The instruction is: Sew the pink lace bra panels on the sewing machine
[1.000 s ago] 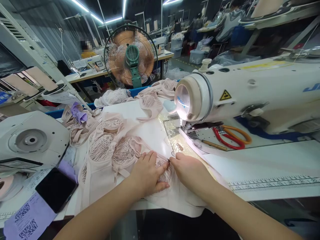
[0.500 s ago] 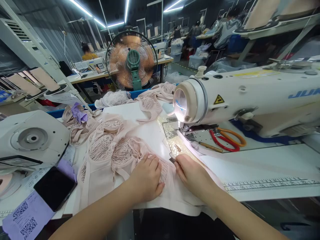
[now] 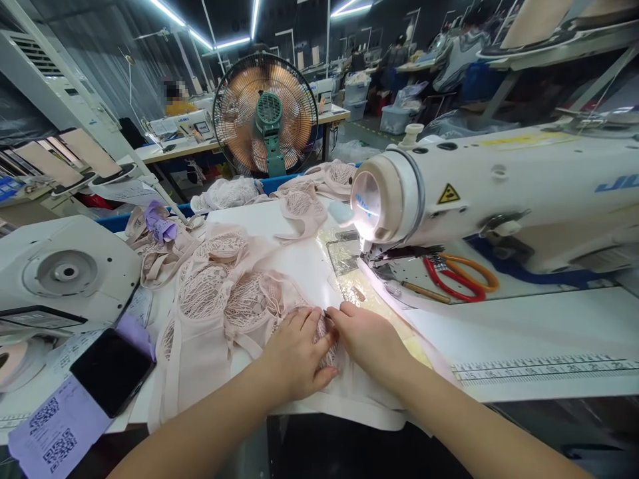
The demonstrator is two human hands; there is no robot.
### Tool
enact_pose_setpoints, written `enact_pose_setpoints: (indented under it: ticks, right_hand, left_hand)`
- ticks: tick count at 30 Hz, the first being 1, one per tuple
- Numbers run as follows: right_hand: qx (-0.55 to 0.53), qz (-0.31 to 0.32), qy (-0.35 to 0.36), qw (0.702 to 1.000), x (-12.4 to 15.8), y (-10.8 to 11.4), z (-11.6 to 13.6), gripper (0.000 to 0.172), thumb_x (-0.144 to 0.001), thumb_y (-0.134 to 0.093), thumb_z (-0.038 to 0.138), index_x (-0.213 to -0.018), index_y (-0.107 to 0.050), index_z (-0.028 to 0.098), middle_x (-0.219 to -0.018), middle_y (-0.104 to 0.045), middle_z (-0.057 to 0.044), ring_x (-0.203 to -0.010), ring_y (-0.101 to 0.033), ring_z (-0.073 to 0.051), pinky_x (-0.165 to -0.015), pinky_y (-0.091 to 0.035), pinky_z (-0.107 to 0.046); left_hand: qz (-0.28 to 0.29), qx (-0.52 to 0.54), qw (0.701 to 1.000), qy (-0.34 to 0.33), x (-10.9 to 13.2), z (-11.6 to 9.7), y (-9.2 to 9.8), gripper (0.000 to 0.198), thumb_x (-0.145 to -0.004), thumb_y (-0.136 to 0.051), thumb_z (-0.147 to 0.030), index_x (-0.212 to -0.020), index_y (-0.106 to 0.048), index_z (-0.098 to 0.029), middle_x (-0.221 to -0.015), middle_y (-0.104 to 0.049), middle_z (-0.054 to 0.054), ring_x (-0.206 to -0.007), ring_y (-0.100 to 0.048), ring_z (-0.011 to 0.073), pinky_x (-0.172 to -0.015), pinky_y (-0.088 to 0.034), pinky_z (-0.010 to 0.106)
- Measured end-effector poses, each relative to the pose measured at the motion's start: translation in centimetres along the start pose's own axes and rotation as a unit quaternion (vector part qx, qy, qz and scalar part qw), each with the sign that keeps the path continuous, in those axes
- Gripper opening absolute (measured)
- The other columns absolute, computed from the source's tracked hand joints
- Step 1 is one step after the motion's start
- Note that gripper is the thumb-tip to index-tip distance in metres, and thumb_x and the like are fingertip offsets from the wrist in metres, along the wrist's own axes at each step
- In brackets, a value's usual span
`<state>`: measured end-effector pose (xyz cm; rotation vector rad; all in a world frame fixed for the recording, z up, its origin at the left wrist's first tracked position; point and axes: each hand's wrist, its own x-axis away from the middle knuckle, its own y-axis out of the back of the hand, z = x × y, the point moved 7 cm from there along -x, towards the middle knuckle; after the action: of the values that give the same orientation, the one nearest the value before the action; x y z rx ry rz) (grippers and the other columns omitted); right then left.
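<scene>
Left hand (image 3: 294, 356) flat, fingers spread, pressing pink lace garment (image 3: 224, 306) on white table (image 3: 524, 326), just in front of sewing machine (image 3: 499, 193). Right hand (image 3: 367, 339) touching same fabric, fingertips pinched narrow on small dark item; identity unclear. Scissors (image 3: 462, 276) under machine arm. Phone (image 3: 110, 371) far left of machine.
</scene>
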<state>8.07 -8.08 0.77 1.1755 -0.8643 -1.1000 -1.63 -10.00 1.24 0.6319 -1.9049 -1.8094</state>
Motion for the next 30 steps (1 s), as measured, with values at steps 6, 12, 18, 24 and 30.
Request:
enact_pose_setpoints:
  ticks: [6,12,18,24,30]
  right_hand:
    - [0.038,0.017,0.017,0.999,0.1,0.6,0.0,0.019,-0.08,-0.049,0.004,-0.078,-0.061,0.018,-0.075,-0.059,-0.004,-0.058,-0.051,-0.014,-0.049,-0.02,-0.028]
    - [0.067,0.041,0.022,0.997,1.5,1.2,-0.5,0.024,-0.073,-0.049,-0.003,-0.073,-0.06,0.018,-0.071,-0.057,-0.004,-0.057,-0.052,-0.014,-0.049,-0.022,-0.028]
    - [0.082,0.05,0.007,0.995,2.9,1.0,-1.7,0.026,-0.076,-0.047,-0.001,-0.082,-0.064,0.018,-0.073,-0.06,-0.004,-0.056,-0.052,-0.015,-0.048,-0.019,-0.028]
    - [0.073,0.027,-0.015,0.997,2.8,1.0,-1.7,0.024,-0.083,-0.045,0.007,-0.088,-0.065,0.02,-0.074,-0.059,-0.002,-0.055,-0.049,-0.013,-0.047,-0.016,-0.027]
    - [0.059,0.013,-0.01,0.998,0.9,0.6,-0.5,0.017,-0.081,-0.049,0.008,-0.079,-0.061,0.02,-0.072,-0.057,-0.001,-0.053,-0.047,-0.012,-0.046,-0.015,-0.027]
  left_hand:
    - [0.005,-0.004,1.0,0.007,0.0,0.0,-0.2,0.057,-0.086,-0.052,-0.048,-0.132,-0.05,-0.014,-0.14,-0.042,0.024,-0.127,-0.041,0.0389,-0.102,-0.035,0.053]
    - [0.02,-0.001,1.0,0.011,-0.3,-0.3,0.0,0.056,-0.087,-0.049,-0.051,-0.133,-0.05,-0.019,-0.141,-0.041,0.022,-0.126,-0.042,0.0402,-0.101,-0.036,0.054]
    - [0.016,0.002,1.0,0.009,-0.3,-0.4,0.0,0.054,-0.087,-0.05,-0.049,-0.133,-0.051,-0.019,-0.139,-0.043,0.023,-0.125,-0.043,0.0407,-0.101,-0.035,0.054]
    - [-0.001,-0.011,1.0,0.003,-0.3,-0.4,-0.1,0.055,-0.086,-0.052,-0.049,-0.133,-0.05,-0.019,-0.139,-0.043,0.024,-0.124,-0.044,0.041,-0.1,-0.037,0.054]
    - [-0.008,-0.018,1.0,0.003,-0.4,-0.5,-0.1,0.056,-0.085,-0.054,-0.049,-0.131,-0.052,-0.017,-0.138,-0.045,0.023,-0.123,-0.046,0.0396,-0.101,-0.037,0.053]
